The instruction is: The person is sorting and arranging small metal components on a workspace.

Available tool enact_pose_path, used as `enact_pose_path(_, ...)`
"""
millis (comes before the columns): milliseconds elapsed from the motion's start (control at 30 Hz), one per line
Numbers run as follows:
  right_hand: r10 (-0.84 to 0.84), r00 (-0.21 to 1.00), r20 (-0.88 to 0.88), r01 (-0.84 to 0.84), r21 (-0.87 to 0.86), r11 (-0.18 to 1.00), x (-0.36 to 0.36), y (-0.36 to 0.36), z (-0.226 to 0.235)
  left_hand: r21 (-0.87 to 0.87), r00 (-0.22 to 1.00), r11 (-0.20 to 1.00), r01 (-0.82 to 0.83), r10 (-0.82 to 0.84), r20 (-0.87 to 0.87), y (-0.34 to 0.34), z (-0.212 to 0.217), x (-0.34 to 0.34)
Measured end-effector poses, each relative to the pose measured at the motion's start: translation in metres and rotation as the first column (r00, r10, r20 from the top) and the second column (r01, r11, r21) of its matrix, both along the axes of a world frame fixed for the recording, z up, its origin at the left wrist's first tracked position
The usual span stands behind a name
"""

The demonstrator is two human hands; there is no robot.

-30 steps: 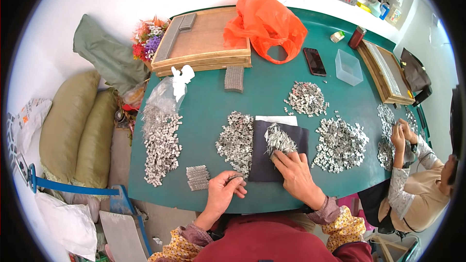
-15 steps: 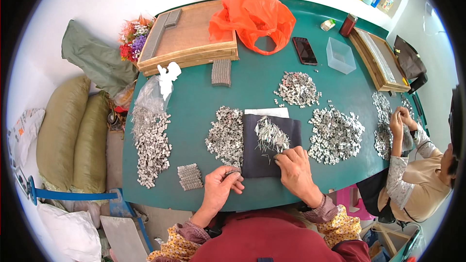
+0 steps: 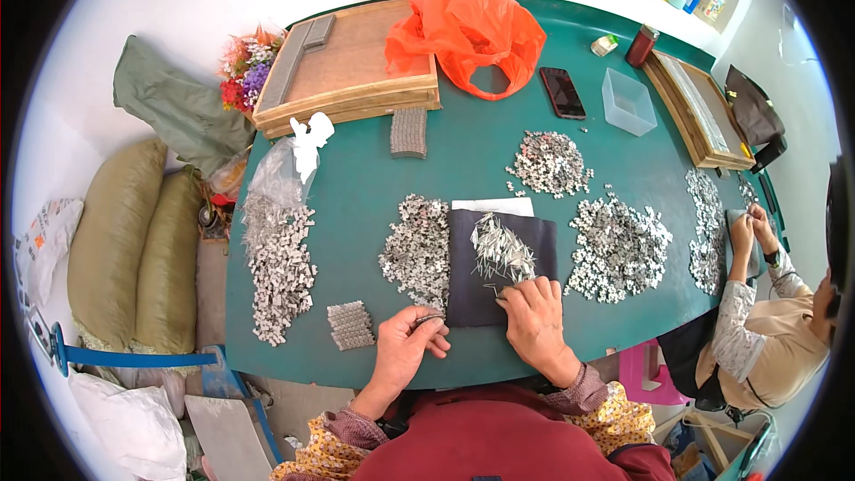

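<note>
probably for contrast and reach, thin silvery pins [image 3: 500, 247] lie on the dark cloth [image 3: 468, 301]. left hand [image 3: 404, 346]: pinching a small dark strip [image 3: 429, 319] beside the cloth. right hand [image 3: 535, 319]: fingertips narrowed over the cloth; whether they grip a pin cannot be told.

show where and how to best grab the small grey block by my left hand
Probably pinch the small grey block by its left and right edges, from above: it lies flat on the green table, apart from the loose pieces, so both edges look reachable.
</note>
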State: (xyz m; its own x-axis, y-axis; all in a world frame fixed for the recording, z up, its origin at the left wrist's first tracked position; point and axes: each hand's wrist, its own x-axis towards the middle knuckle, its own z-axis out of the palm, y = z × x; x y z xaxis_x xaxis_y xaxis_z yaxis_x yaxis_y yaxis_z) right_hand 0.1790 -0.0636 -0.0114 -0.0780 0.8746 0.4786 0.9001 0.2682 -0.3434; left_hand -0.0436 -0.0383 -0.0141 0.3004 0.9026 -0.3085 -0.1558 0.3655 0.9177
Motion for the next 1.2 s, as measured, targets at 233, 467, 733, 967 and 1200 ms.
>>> enact_pose_path(233, -0.060, 0.995, -0.082, 0.058, -0.024, 0.998, 0.011, -0.001, 0.002, 0.012, 1.000, 1.000, 0.023, -0.023, -0.008, 0.003, -0.001, 0.004)
enact_pose_path(467, -0.104, 0.990, -0.099, 0.099, -0.050, 0.994, 0.013, -0.004, 0.003, 0.018, 1.000, 1.000, 0.026, -0.026, 0.001, 0.004, -0.002, 0.004)
enact_pose_path(733, -0.137, 0.990, 0.027, 0.138, -0.048, 0.989, -0.002, -0.003, -0.001, 0.005, 0.999, 0.999, 0.034, -0.034, 0.005, 0.005, -0.004, 0.005)
enact_pose_path(967, -0.109, 0.993, 0.051, 0.112, -0.067, 0.991, -0.003, 0.001, -0.004, -0.007, 0.999, 0.999, 0.032, -0.032, -0.001, 0.006, -0.006, 0.004)
enact_pose_path(1200, 0.020, 0.829, -0.559, -0.113, -0.133, 0.985, -0.017, 0.010, 0.020, 0.050, 0.991, 0.992, 0.116, -0.112, -0.068, 0.014, 0.018, 0.024)
